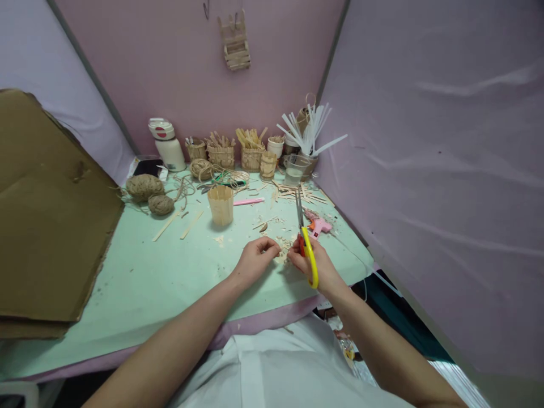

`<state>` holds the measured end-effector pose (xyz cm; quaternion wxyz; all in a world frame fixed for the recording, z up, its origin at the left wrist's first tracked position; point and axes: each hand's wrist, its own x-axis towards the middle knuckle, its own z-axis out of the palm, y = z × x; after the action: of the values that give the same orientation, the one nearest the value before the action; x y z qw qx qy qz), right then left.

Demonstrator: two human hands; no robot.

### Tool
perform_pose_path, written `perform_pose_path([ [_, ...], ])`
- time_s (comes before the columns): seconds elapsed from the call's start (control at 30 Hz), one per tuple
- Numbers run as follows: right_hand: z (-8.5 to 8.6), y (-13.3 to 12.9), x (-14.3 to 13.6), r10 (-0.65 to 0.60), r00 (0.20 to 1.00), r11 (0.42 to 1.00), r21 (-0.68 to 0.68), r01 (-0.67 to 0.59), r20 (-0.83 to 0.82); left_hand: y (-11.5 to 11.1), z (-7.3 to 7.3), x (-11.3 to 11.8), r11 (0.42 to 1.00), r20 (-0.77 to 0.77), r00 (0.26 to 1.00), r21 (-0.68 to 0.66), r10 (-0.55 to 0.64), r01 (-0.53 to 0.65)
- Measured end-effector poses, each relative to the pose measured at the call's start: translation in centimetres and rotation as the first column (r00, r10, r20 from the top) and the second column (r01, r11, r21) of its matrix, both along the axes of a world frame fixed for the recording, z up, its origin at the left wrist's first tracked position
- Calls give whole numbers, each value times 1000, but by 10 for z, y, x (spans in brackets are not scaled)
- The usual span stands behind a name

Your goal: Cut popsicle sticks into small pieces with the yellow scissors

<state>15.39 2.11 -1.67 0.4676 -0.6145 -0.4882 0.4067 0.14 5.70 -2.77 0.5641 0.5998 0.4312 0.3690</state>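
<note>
Over the near part of the mint-green tabletop (170, 283), the right hand (323, 265) holds yellow-and-red-handled scissors (310, 255); their long axis runs away from the person, blades pointing toward the back wall (170, 62) and slightly left, handles nearest the body; the blades look nearly together. Facing it, the left hand (257, 255) has thumb and forefinger drawn narrowly together; I cannot tell whether anything is pinched there; pale wood scraps (284, 246) lie between and just beyond the two hands.

Beyond the left hand stands an upright craft-stick cup (221, 205), with a pink pen (249, 201) beside it; a pink glue gun (318, 224) lies right of the blades; balls of twine (144, 187) rest far left. Along the back stand stick-filled containers (221, 156) and a white bottle (170, 148); the back wall is pink, with a small stick-built holder (236, 45) hung on it; creased lilac sheeting (425, 141) covers the right side; brown cardboard (51, 215) leans at left.
</note>
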Motion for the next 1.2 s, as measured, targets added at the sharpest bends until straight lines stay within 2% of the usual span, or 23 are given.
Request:
perform_pose_path([
  [0.17,8,-5,1,31,997,999,-12,-32,-66,2,-3,0,1000,22,999,4,31,-31],
  [0.33,10,-4,5,-1,996,1000,26,4,-93,1,0,-1,993,21,999,114,-35,32],
  [0.43,8,-4,5,-30,996,999,28,33,-84,0,4,-1,999,40,999,42,-31,30],
  [0.5,6,-4,3,-31,997,999,24,32,-64,-1,5,0,996,85,993,-33,-77,80],
  [0.57,4,-5,1,-4,999,1000,24,6,-47,-2,2,1,988,124,982,-44,-144,151],
  [0.63,2,-5,1,11,999,1000,24,-10,-37,-1,-1,1,986,121,980,-21,-160,163],
  [0.7,1,-4,2,-13,1000,999,35,14,-20,2,-4,-1,996,89,992,-10,-92,94],
  [0.8,4,-2,8,-58,998,995,75,59,-9,10,-7,-2,997,30,996,10,80,-80],
  [0.9,12,1,10,-49,998,991,120,55,-47,18,-8,3,975,-29,983,143,179,-173],
  [1.03,26,-1,-3,6,997,993,121,3,-74,17,-8,11,893,-149,967,432,208,-126],
  [1.1,33,-3,-13,73,995,989,133,-64,-67,13,-6,9,888,-174,966,449,191,-95],
  [1.2,38,-4,-27,159,984,978,148,-146,-79,3,2,-2,931,-166,975,356,147,-79],
])
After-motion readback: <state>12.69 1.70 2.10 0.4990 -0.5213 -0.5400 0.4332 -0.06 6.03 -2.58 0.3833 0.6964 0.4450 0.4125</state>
